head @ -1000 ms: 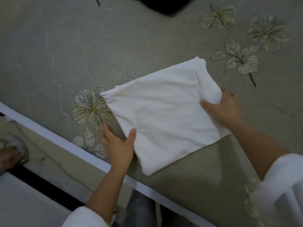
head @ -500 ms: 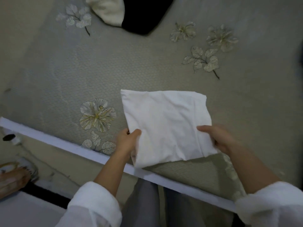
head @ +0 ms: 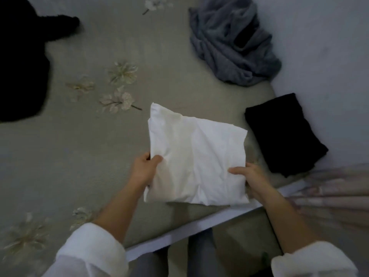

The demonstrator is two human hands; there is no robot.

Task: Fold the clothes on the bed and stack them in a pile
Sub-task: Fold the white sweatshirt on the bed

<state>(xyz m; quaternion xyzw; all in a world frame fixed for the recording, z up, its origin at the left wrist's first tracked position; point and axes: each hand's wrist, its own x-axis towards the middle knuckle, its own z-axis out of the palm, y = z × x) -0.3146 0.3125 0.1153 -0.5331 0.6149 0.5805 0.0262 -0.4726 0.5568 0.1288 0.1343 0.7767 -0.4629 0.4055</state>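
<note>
From the head camera, looking down, both hands are on a folded white garment (head: 196, 156), a rough square that sits just below and right of the centre of the view, over the near edge of the bed (head: 83, 140). The left hand (head: 144, 171) pinches the garment's left edge at about 8 o'clock of the cloth, thumb on top and fingers tucked under. The right hand (head: 252, 176) holds the opposite edge at about 4 o'clock, thumb pressed onto the top and the other fingers hidden beneath the cloth. Whether the garment is lifted clear of the bed or resting on it, I cannot tell.

Just beside it, at 3 o'clock, lies a folded black garment (head: 283, 134), close to the wall (head: 327, 56). At 1 o'clock a grey garment (head: 231, 43) lies crumpled and unfolded against the same wall. Far off at 10 o'clock a large black garment (head: 22, 62) sprawls loose at the left edge of the view. The bedcover is grey-green with pale embroidered flowers (head: 119, 76). White sleeves (head: 89, 254) cover both forearms up to mid-arm.
</note>
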